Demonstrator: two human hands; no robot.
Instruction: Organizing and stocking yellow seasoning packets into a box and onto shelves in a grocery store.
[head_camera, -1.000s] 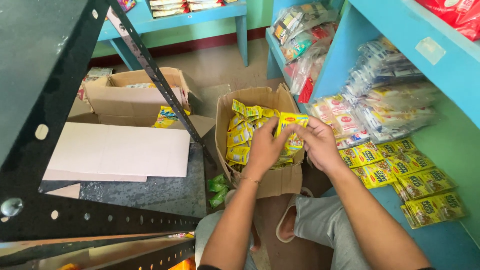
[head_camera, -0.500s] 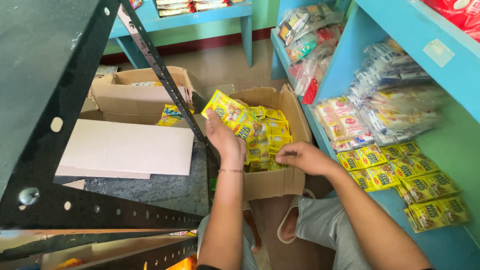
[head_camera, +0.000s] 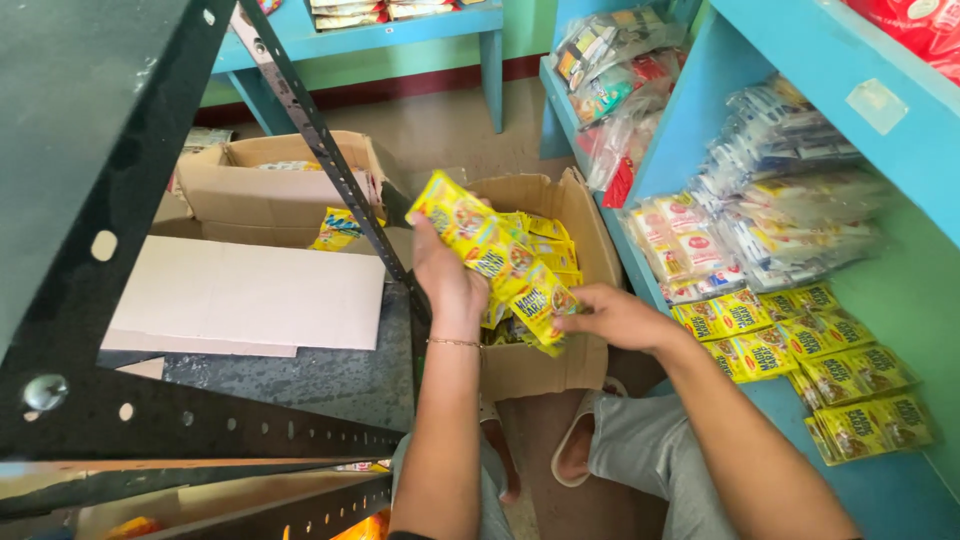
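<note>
My left hand (head_camera: 445, 280) holds up a linked strip of yellow sachets (head_camera: 490, 255) above an open cardboard box (head_camera: 580, 225) on the floor. My right hand (head_camera: 612, 318) pinches the lower end of the same strip, at the box's near right side. More yellow sachets (head_camera: 550, 240) lie inside the box. A thin bracelet sits on my left wrist. Rows of matching yellow sachets (head_camera: 800, 345) lie on the blue shelf (head_camera: 880, 490) to my right.
A dark perforated metal rack (head_camera: 120, 180) fills the left foreground. A second open cardboard box (head_camera: 270, 185) and a flat white board (head_camera: 245, 295) lie on the floor beyond it. Clear and red packets (head_camera: 780, 200) stack on the blue shelves; a blue table (head_camera: 400, 35) stands far back.
Both hands were down in the box a second ago. My left hand has since lifted a strip of sachets up and left, while my right hand slid down to its lower end.
</note>
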